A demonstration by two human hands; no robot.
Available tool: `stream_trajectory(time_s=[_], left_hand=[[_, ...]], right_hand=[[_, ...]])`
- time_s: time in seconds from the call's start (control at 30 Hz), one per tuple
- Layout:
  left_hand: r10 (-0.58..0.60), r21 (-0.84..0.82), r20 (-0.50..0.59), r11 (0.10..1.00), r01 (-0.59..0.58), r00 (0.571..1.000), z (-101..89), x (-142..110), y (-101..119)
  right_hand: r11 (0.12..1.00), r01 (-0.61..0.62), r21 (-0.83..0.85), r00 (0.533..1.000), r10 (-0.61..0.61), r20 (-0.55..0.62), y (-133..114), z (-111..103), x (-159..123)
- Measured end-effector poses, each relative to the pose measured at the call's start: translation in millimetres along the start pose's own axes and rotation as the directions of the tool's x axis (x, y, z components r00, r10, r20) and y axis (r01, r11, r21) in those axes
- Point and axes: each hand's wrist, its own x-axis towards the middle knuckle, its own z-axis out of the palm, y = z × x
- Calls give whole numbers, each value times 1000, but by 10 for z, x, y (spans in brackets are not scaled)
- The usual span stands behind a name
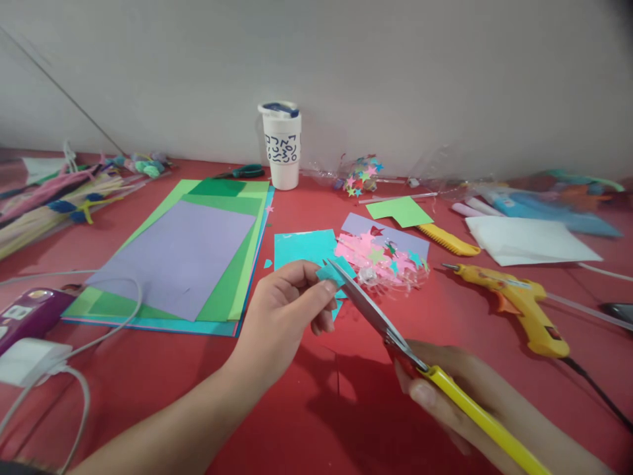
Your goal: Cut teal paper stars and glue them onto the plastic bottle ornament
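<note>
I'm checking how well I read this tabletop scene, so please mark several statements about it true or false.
1. The right hand holds metal scissors with yellow handles. True.
2. The left hand holds a red paper star. False: the left hand pinches a small turquoise paper piece.
3. The white cup with dark blue markings stands upright. True.
4. The yellow glue gun rests on a purple sheet. False: the yellow glue gun lies on the red tabletop.
5. The large lavender paper sheet is underneath the green paper. False: it lies on top of the green paper.
</note>
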Motion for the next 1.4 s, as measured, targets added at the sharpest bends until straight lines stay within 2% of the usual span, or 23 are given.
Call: stream_trajectory(time_s=[0.23,0.63,0.8,0.97,1.17,1.4], left_hand=[[-3,3,20,1000,3,1000,-5,0,-2],[-2,-1,14,1000,2,1000,-3,8,16],[-8,-1,5,1000,8,1000,0,13,16],[13,50,-4,999,-12,1000,-5,17,50],[51,48,-3,998,-51,999,-24,31,58],[25,43,60,999,-28,998,-12,19,38]], right_hand=[[999,29,-30,999,-30,-32,0,4,-8],[991,90,-102,973,-109,-202,81,102,-16],[993,82,-83,982,-95,-165,30,123,67],[995,44,-92,994,-53,-99,-44,49,53],[990,6,-142,978,-35,-204,-115,22,-40],[995,-11,-103,987,-5,-161,-210,12,-42]])
